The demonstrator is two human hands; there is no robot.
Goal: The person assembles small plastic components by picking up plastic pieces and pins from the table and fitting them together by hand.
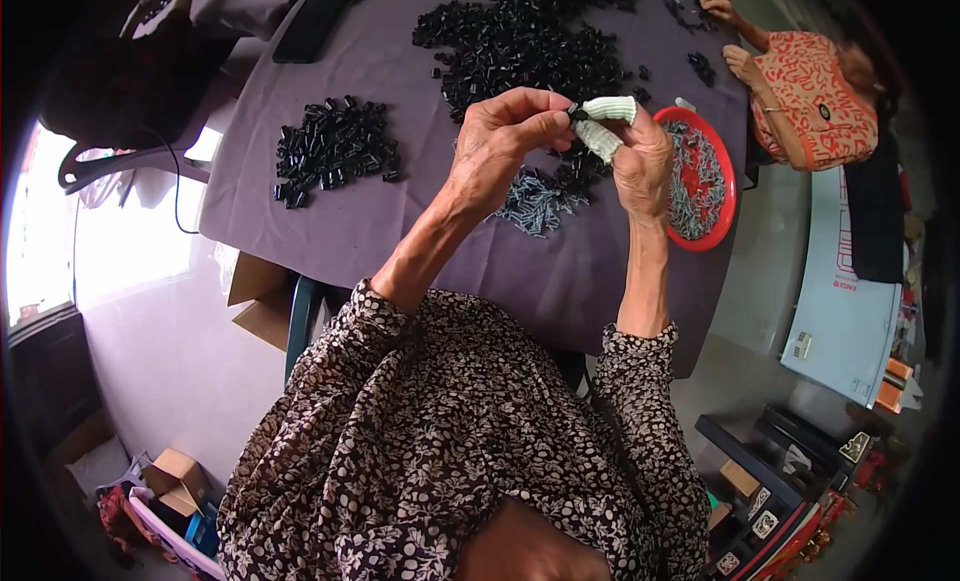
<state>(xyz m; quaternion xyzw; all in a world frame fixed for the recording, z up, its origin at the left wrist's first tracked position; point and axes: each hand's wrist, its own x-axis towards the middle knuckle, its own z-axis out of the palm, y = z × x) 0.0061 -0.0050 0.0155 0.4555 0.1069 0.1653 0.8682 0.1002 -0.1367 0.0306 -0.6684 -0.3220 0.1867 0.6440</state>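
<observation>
My left hand (505,133) and my right hand (643,166) meet above the table, fingertips almost touching. Between them is a small black plastic part (577,112), pinched by both; its details are too small to make out. Pale ribbed cloth finger covers (608,109) sit on the thumb and forefinger of my right hand. Below the hands lies a loose heap of thin grey pin-like pieces (540,203). Beyond them spreads a large pile of black plastic parts (515,46). A smaller pile of black parts (335,151) is to the left.
A red tray (731,186) of grey pieces stands right of my right hand. A dark phone (312,26) lies at the far left of the cloth-covered table (420,251). At the right edge sits another person (815,101) in orange patterned clothing, hands at the table.
</observation>
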